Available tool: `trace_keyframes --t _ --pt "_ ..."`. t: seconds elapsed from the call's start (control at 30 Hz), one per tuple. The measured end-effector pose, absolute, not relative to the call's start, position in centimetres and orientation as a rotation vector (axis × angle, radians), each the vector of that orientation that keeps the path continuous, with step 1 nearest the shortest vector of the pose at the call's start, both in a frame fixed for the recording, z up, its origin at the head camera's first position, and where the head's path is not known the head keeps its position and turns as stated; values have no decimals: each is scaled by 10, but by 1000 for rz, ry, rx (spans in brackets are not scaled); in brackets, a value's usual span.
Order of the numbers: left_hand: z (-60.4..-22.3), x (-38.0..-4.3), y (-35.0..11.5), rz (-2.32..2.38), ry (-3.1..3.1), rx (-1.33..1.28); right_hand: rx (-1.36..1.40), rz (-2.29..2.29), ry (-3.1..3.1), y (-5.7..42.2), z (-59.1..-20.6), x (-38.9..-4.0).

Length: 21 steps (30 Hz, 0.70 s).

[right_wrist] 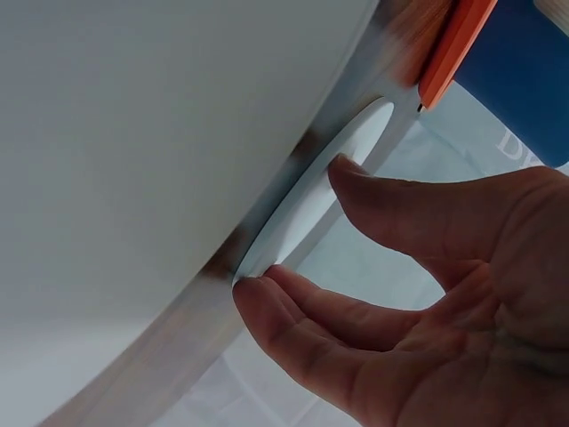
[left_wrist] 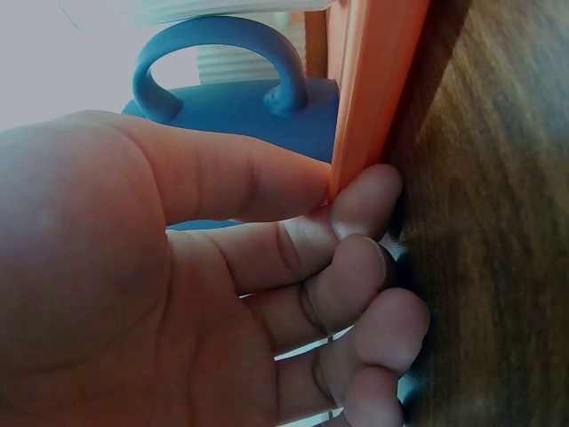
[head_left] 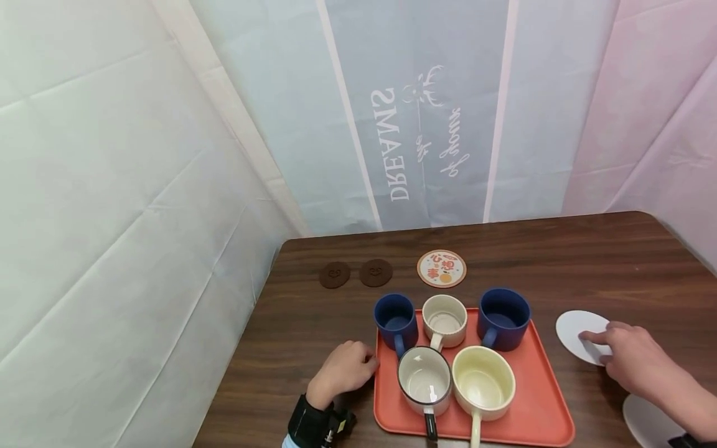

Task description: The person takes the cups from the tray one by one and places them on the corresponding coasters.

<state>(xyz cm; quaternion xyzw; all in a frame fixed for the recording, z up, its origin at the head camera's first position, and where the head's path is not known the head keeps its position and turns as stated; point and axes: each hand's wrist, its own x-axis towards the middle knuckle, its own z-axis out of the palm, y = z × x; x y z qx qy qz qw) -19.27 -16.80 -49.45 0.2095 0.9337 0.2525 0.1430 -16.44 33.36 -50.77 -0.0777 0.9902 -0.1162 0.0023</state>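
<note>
A red-orange tray (head_left: 534, 398) carries several cups. At its left edge my left hand (head_left: 350, 367) pinches the rim (left_wrist: 373, 80) between thumb and index finger, the other fingers curled beside it on the table. To the right of the tray lies a flat white round coaster (head_left: 574, 323). My right hand (head_left: 635, 351) holds this coaster, with the thumb on its face and fingertips at its edge in the right wrist view. On the tray stand two blue mugs (head_left: 394, 314), a small cream cup (head_left: 445, 317), a white dark-rimmed cup (head_left: 422, 376) and a pale yellow cup (head_left: 483, 376).
A second white disc (head_left: 650, 420) lies nearer, partly under the right forearm. Behind the tray are two brown smiling-face coasters (head_left: 335, 274) and a printed round coaster (head_left: 441, 269). Cloth curtains (head_left: 252, 124) hang beyond the dark wooden table (head_left: 605, 249).
</note>
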Motion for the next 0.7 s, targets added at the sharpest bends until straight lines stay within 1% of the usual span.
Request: trace_keyframes --t 0.13,0.4,0.6,0.7 --pt "-497 -193 -167 732 2695 602 -249 -373 3123 334 -510 -162" --pt "-498 -195 -169 719 2685 583 -161 -408 3172 340 -510 -149" --pt "-497 -195 -169 724 2697 596 -68 -430 3062 341 -507 -154" --pt "-498 -195 -169 721 2694 594 -66 -441 3053 342 -508 -156"
